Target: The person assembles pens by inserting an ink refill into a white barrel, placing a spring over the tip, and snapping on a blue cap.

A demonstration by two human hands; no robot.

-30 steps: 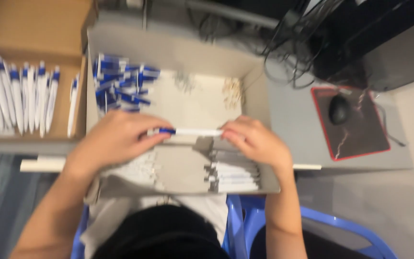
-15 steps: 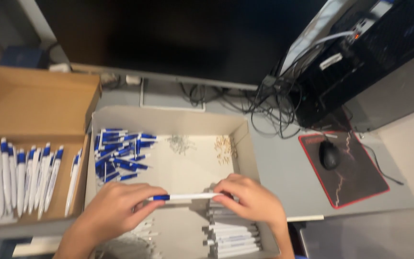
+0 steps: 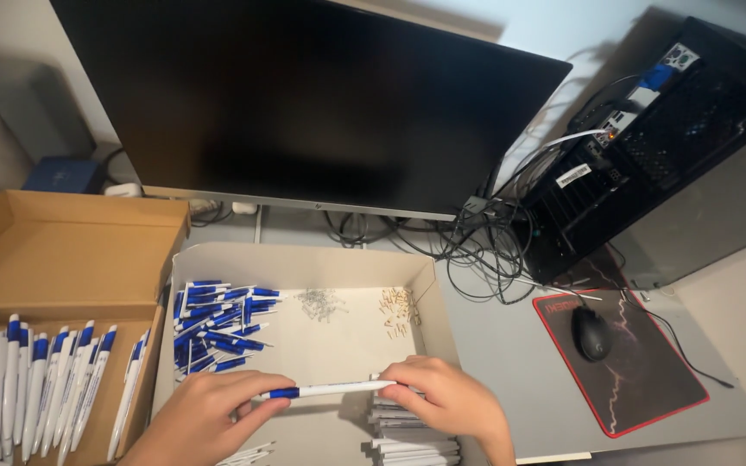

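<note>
Both of my hands hold one white pen with a blue tip [image 3: 330,390], level above a shallow white box [image 3: 304,257]. My left hand [image 3: 205,418] pinches the blue end. My right hand [image 3: 446,399] grips the white end. Below my right hand lies a stack of white pen barrels [image 3: 412,436]. In the box's back left sits a heap of blue pen parts [image 3: 213,324]. Small metal springs [image 3: 319,304] and a cluster of tan bits [image 3: 395,311] lie further back.
A brown cardboard box [image 3: 71,250] on the left holds a row of finished white and blue pens [image 3: 36,380]. A large dark monitor [image 3: 304,103] stands behind. A computer tower [image 3: 658,147], cables [image 3: 485,242] and a mouse [image 3: 591,332] on a black mat [image 3: 641,371] are at right.
The view has tilted up from my lap to the monitor and desk. Both hands keep hold of the pen over the white box, now low in the picture.
</note>
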